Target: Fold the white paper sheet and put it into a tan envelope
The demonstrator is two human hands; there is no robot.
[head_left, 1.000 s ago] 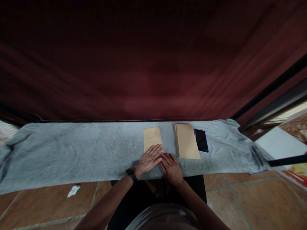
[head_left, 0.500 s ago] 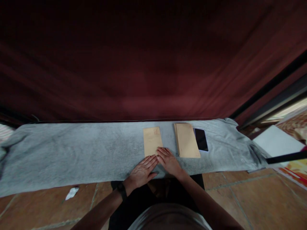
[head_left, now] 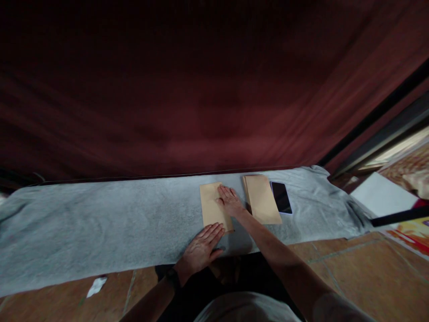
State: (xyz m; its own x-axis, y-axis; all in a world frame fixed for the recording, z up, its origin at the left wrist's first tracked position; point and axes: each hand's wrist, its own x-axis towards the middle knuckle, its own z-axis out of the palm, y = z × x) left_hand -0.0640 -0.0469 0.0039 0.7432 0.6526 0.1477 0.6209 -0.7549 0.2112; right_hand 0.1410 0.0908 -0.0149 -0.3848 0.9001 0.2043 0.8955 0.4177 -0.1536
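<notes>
A single tan envelope (head_left: 212, 207) lies flat on the grey cloth (head_left: 100, 223). My right hand (head_left: 229, 199) rests on its upper right part, fingers stretched out flat. My left hand (head_left: 201, 248) lies open at the envelope's near edge, fingertips touching its lower corner; a dark band is on that wrist. A stack of tan envelopes (head_left: 262, 198) sits just right of my right hand.
A black phone (head_left: 281, 197) lies right of the stack on the cloth. A dark red curtain (head_left: 201, 89) hangs behind. A scrap of white paper (head_left: 96, 286) is on the tiled floor at the left. White sheets (head_left: 382, 195) lie at the right.
My right hand has slid up the single envelope from its near edge to its far part. My left hand has drawn back to the envelope's near corner.
</notes>
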